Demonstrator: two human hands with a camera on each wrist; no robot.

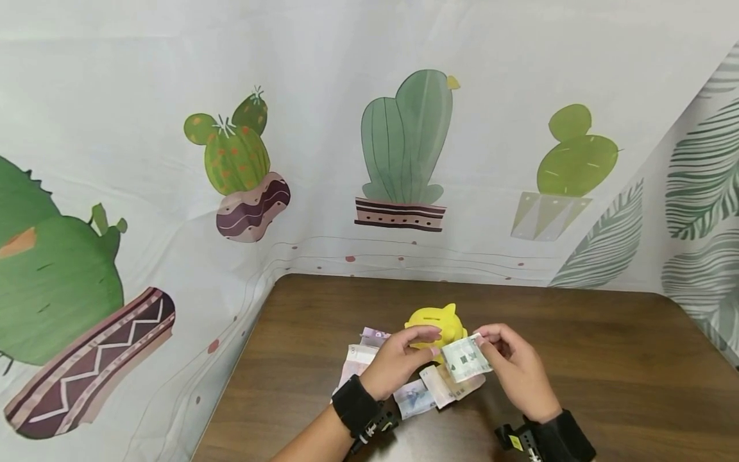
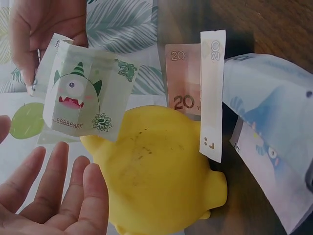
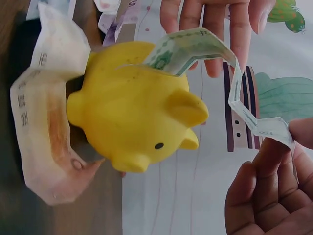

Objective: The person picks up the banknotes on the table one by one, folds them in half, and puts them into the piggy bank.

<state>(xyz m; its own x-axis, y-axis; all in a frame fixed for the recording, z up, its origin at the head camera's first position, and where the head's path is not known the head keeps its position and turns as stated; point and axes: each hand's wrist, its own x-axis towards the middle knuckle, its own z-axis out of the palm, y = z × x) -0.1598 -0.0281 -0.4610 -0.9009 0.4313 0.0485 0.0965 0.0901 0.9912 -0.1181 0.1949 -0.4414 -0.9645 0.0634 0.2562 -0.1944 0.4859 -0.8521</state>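
My right hand (image 1: 516,372) pinches one end of a green play banknote (image 1: 466,359) between thumb and fingers. The note bears a one-eyed monster and a 2 in the left wrist view, and zigzag creases show in the right wrist view. Beside the note's other end, my left hand (image 1: 398,360) has its fingers spread and relaxed, holding nothing. Just behind the note is a yellow piggy bank (image 1: 430,316) with a slot on its back; the note partly covers it in the head view.
Several creased banknotes lie around the piggy bank: a blue one (image 1: 414,399), a brownish 20 note (image 1: 470,387), a pinkish note (image 1: 353,360) and a purple one (image 1: 375,335). The brown wooden table (image 1: 623,366) meets a cactus-print cloth (image 1: 323,160) at its back edge.
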